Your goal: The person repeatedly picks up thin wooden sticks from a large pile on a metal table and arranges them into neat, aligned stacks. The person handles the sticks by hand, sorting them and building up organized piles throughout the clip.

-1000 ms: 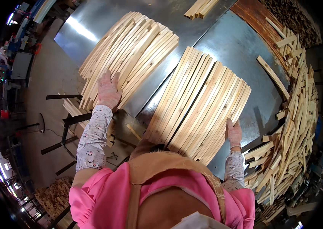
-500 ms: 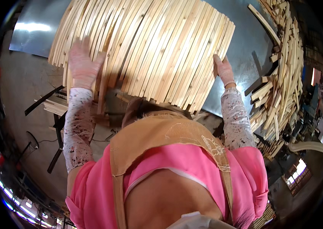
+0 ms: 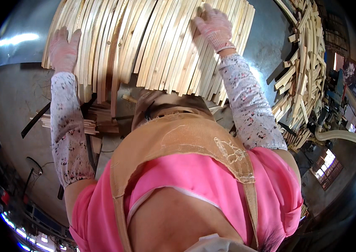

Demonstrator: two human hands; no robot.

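Narrow wooden strips (image 3: 161, 54) lie side by side in a broad layer on a grey metal table. Their near ends are uneven, and some on the left stick out over the table's near edge. My left hand (image 3: 63, 51), in a pale pink glove, rests on the strips at the left side with its fingers spread forward. My right hand (image 3: 215, 27), gloved alike, is over the strips toward the right, fingers stretched out and slightly bent. Neither hand has a strip in its grasp. Whether the right palm presses on the wood cannot be made out.
A large heap of loose wooden sticks (image 3: 302, 71) lies along the right of the table. The metal tabletop (image 3: 266, 38) shows between heap and layer. Below the left edge sits a small stack of strips (image 3: 89, 124). A pale hose (image 3: 342, 136) curves at the right.
My right hand has moved from the right edge of the layer up and left onto the strips. My left hand has shifted left and a little farther forward.
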